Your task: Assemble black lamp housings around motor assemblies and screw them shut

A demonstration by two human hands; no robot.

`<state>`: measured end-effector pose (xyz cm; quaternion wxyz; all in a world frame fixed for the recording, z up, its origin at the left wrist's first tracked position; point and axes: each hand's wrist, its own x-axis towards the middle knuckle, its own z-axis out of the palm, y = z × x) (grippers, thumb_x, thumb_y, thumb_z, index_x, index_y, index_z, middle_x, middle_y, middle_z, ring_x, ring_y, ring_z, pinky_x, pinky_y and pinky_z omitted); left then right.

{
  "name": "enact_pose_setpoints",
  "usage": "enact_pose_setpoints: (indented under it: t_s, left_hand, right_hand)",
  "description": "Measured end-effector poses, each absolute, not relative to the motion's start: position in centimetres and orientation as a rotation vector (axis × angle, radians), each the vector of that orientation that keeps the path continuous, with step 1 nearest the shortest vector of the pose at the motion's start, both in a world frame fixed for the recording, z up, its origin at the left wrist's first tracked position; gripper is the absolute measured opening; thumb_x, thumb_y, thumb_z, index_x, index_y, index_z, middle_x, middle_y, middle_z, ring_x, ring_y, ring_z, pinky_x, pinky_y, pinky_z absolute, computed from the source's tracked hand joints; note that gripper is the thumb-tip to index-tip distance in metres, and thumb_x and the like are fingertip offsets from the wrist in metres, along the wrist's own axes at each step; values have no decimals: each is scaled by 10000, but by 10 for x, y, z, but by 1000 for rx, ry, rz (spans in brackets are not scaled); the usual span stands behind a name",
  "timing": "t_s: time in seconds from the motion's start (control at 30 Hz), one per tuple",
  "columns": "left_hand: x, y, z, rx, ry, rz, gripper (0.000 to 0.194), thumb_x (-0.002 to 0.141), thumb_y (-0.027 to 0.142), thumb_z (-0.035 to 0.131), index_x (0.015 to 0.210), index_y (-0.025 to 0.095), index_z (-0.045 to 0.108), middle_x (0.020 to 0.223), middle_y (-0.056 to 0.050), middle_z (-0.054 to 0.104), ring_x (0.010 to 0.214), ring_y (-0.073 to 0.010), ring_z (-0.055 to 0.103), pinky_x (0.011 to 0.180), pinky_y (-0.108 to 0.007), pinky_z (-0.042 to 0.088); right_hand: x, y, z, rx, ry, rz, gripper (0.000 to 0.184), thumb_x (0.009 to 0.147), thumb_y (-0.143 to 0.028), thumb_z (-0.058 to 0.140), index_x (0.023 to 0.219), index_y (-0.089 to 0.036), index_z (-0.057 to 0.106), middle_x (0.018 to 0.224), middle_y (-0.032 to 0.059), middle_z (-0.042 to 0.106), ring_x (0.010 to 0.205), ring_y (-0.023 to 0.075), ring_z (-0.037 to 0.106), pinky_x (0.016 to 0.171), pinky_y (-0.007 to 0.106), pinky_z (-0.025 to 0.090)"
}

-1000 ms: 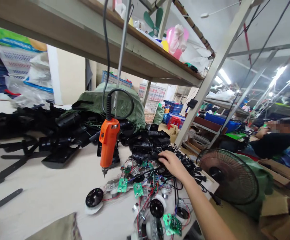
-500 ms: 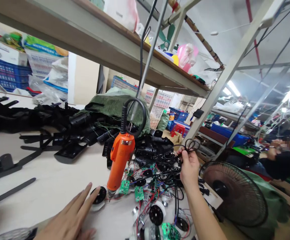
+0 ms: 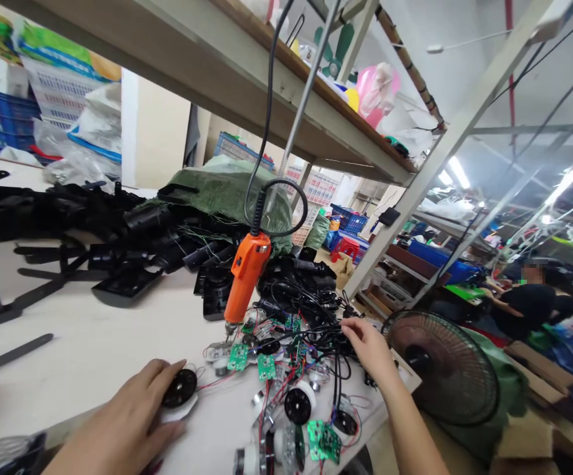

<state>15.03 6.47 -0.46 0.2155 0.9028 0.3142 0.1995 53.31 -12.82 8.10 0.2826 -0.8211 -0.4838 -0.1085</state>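
Around a round black-and-white part (image 3: pixel 181 388) on the table, my left hand (image 3: pixel 132 412) curls its fingers and thumb from the left side. Red wires run from that part toward the pile. My right hand (image 3: pixel 369 346) is low at the heap of black cables (image 3: pixel 310 316), its fingertips pinched together on a cable; the exact grip is partly hidden. Between the hands lie green circuit boards (image 3: pixel 324 441) and more round parts (image 3: pixel 298 404) joined by red wires. An orange electric screwdriver (image 3: pixel 247 277) hangs above them, its tip just over the pile.
Black plastic housings (image 3: pixel 128 284) are heaped at the back left, beside a green woven sack (image 3: pixel 227 181). A caged fan (image 3: pixel 439 366) stands right of the table. A shelf (image 3: pixel 207 79) crosses overhead. Farther right sits another person (image 3: pixel 528 307).
My right hand has lowered the looped cable into the heap. My left hand, flat before, has curled around the round part. The view has shifted slightly.
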Motion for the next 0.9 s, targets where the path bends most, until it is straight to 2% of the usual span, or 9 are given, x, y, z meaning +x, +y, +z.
enact_pose_setpoints:
  t_s: [0.1, 0.17, 0.27, 0.4, 0.57, 0.67, 0.77, 0.9]
  left_hand:
    - [153, 60, 4, 2391, 870, 502, 502, 690, 271, 584, 1189, 222, 569, 1164, -89, 647, 1034, -285, 627, 905, -391, 495]
    - [155, 52, 11, 2310, 841, 571, 480, 685, 259, 565, 1164, 238, 571, 1111, -70, 679, 999, -291, 641, 890, -401, 503]
    - [157, 34, 24, 2177, 728, 784, 457, 739, 350, 563, 1190, 284, 535, 1166, -36, 659, 1059, -311, 613, 915, -403, 497]
    - [160, 11, 43, 1963, 684, 930, 527, 729, 433, 618, 1230, 338, 486, 1257, -8, 611, 1168, -308, 550, 1005, -401, 440]
    - [161, 4, 52, 1747, 679, 905, 578, 736, 462, 635, 1267, 299, 475, 1350, -50, 547, 1228, -278, 515, 1061, -420, 379]
    - [155, 9, 51, 1647, 677, 861, 619, 756, 474, 635, 1312, 301, 428, 1395, -41, 509, 1272, -264, 474, 1074, -414, 364]
    - [147, 14, 50, 1571, 626, 772, 620, 781, 411, 643, 1335, 281, 398, 1415, -48, 491, 1302, -248, 442, 1050, -374, 405]
    - [140, 14, 46, 1458, 596, 746, 582, 750, 288, 662, 1290, 200, 463, 1345, -99, 558, 1251, -262, 501, 1024, -369, 436]
  right_hand:
    - [530, -134, 75, -2252, -1386, -290, 199, 906, -329, 545, 980, -157, 613, 1015, 44, 632, 940, 179, 607, 857, 409, 491]
    - [528, -128, 74, -2281, -1465, -283, 201, 905, -322, 545, 1009, -164, 610, 1072, 53, 619, 1004, 195, 588, 897, 433, 469]
    - [526, -112, 74, -2345, -1588, -228, 222, 896, -325, 558, 1057, -179, 606, 1163, 67, 589, 1084, 217, 551, 940, 462, 439]
    - [528, -96, 80, -2421, -1705, -93, 245, 895, -338, 562, 1064, -164, 598, 1112, 62, 608, 1001, 200, 590, 881, 436, 479]
    - [531, -90, 93, -2461, -1821, 14, 255, 902, -343, 551, 1077, -161, 588, 1086, 60, 612, 941, 183, 606, 828, 402, 505]
    - [534, -91, 98, -2483, -1877, 69, 254, 899, -340, 557, 1069, -156, 589, 1075, 57, 614, 933, 181, 608, 820, 398, 509]
    - [537, -92, 99, -2500, -1920, 111, 242, 897, -339, 560, 1051, -155, 592, 1051, 53, 618, 909, 173, 611, 800, 383, 515]
    - [540, -89, 96, -2508, -1932, 88, 221, 899, -346, 555, 1001, -156, 604, 1003, 44, 626, 871, 161, 610, 786, 371, 513]
